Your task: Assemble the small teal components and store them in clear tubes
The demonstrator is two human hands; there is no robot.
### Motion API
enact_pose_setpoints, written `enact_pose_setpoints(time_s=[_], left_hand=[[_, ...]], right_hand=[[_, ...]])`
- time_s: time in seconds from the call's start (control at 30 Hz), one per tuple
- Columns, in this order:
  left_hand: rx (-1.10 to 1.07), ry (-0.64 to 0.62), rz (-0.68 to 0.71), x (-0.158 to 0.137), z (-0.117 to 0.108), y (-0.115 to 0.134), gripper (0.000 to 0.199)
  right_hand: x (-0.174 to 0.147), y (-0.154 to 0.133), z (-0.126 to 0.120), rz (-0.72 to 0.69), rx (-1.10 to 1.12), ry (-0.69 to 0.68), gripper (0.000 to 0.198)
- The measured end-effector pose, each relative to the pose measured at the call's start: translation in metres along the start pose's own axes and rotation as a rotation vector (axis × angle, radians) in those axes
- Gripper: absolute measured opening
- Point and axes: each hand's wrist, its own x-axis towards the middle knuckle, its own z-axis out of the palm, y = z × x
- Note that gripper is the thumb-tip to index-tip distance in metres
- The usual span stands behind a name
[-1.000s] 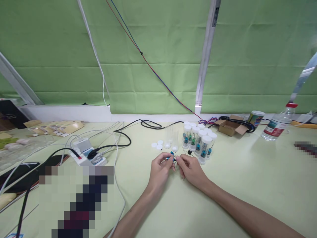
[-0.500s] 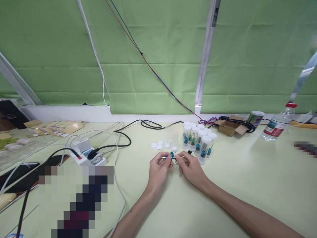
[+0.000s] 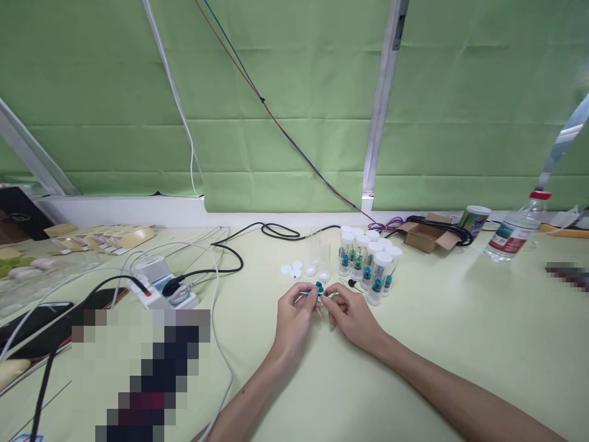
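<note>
Small blue pieces with a thin metal lead are pinched between the thumb and fingers of my left hand. My right hand is closed in a pinch right beside them; whatever its fingertips hold is too small and covered to make out. Just beyond my right knuckles lies a small black round piece with thin leads. Clear tubes with white caps, several of them holding blue or green pieces, stand in a cluster to the right. Behind my fingers are open clear tubes and loose white caps.
A black cable runs along the back of the table. To the left sit a power strip with plugs and white cords. An open cardboard box, a printed canister and a water bottle stand at the back right.
My right hand has shifted slightly and its fingers have curled in more. A black bit between the fingertips no longer shows. The black piece on the table is more exposed.
</note>
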Motion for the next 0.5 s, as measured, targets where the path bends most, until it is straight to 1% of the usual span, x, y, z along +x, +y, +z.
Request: enact_pose_setpoints(time_s=[0.2,0.5], left_hand=[[0.014,-0.026,0.018,0.0002,-0.0010,-0.0019,0.020],[0.034,-0.057,0.030,-0.0011,0.0004,-0.0010,0.019]], right_hand=[[-0.0004,-0.0013,-0.0008,-0.003,-0.020,0.001,0.032],[0.0011,-0.0020,-0.0013,-0.027,-0.139,0.041,0.053]])
